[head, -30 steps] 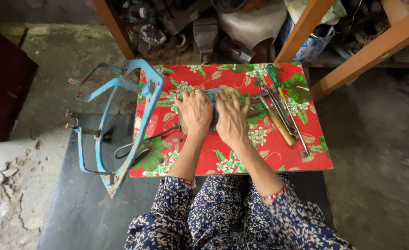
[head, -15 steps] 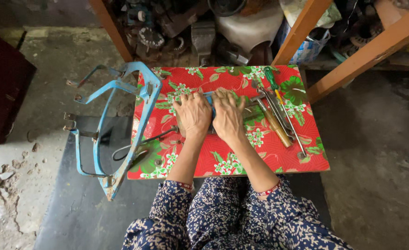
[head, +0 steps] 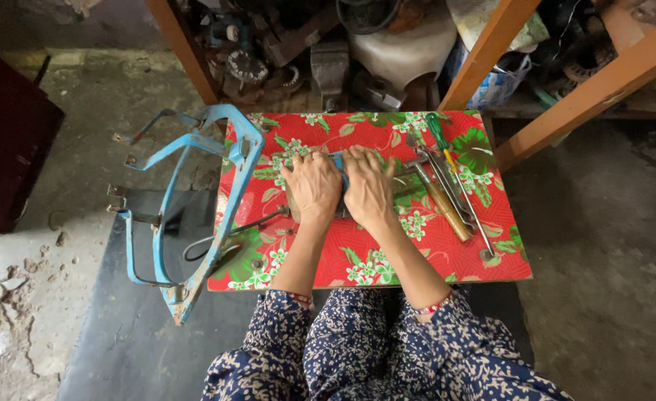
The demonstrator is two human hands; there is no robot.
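Blue cloth (head: 341, 172) lies pinched between both hands at the red floral table's (head: 387, 252) centre; left hand (head: 313, 187) and right hand (head: 367, 189) press flat, fingers extended, equally near.

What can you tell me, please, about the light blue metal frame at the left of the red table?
The light blue metal frame is built of curved bars and thin rods, with chipped, worn paint. It leans across the left edge of the red floral table, its lower end resting on a dark floor mat. Neither hand touches it.

Two hands (head: 313, 186) (head: 369, 189), one red floral table (head: 387, 256), one blue metal frame (head: 194, 200), several hand tools (head: 447, 193)
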